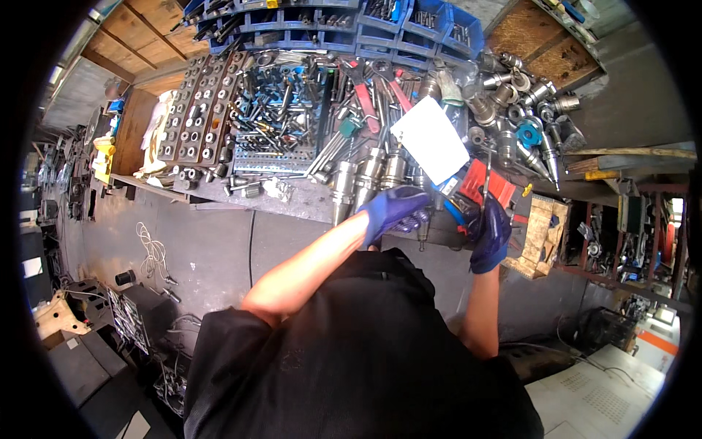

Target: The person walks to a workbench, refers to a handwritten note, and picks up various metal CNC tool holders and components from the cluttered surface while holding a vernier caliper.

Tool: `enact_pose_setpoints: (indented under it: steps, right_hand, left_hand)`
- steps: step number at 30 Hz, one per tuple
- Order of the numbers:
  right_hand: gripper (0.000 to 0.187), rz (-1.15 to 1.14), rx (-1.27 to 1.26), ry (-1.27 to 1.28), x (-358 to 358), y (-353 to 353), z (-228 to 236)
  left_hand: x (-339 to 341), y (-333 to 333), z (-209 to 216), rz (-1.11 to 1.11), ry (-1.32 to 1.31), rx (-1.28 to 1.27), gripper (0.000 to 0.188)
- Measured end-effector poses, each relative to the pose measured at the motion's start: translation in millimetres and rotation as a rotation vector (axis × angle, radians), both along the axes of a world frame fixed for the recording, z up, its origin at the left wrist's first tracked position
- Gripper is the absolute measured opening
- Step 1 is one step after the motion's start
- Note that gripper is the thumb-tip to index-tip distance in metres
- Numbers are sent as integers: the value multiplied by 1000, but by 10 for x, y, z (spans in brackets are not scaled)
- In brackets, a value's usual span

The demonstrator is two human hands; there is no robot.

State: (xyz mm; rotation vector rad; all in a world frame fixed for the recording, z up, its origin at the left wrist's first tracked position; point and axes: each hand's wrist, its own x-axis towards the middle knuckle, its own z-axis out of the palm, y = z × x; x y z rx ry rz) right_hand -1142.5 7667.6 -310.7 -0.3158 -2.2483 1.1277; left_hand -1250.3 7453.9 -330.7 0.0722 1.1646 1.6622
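My left hand (398,208), in a dark blue-purple work glove, is at the front edge of the bench with its fingers curled. They close around a slim metal tool holder (423,235), whose narrow end sticks out below the glove; the grip itself is partly hidden. Farther right, my right hand (491,233) wears a matching glove. Its fingers are wrapped around a thin metal rod-like tool (488,172) that points away from me. Just beyond that hand lies a red case or sheet (484,183). Several silver tool holders (367,175) stand to the left of my left hand.
A white sheet (431,140) lies across the tools mid-bench. Red-handled tools (367,108), a rack of bits (281,110) and a block of collets (196,117) fill the left. Blue bins (322,36) line the back; tool holders (512,110) crowd the right, near a wooden box (540,238).
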Motion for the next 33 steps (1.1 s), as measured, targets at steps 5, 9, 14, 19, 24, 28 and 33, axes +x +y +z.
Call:
enact_pose_setpoints:
  steps: [5,9,14,19,24,28,33]
  right_hand:
    - [30,-96,-516,-289,439,70,68]
    - [29,-95,-397,-338,787,227,-274]
    - [35,-141,-744,-369,857,290,-392]
    - [38,-90,-881,-340,691,382,-338]
    - [40,-30,-723,-325,640,502,-420]
    - [38,-29,-509,-252,448,428,-256]
    - [39,60,-53,-188,262,380,-273]
  left_hand:
    - [-123,775,-507,91,-240,-153,28]
    - [85,946,-315,124,-526,-201,30]
    - [80,1187,-490,364,-627,-25,27]
    - [6,1306,-691,545,-629,10,24]
    - [-62,1147,-337,486,-323,32,26]
    - [-123,943,181,574,16,96,14]
    - [36,19,713,314,720,52,16]
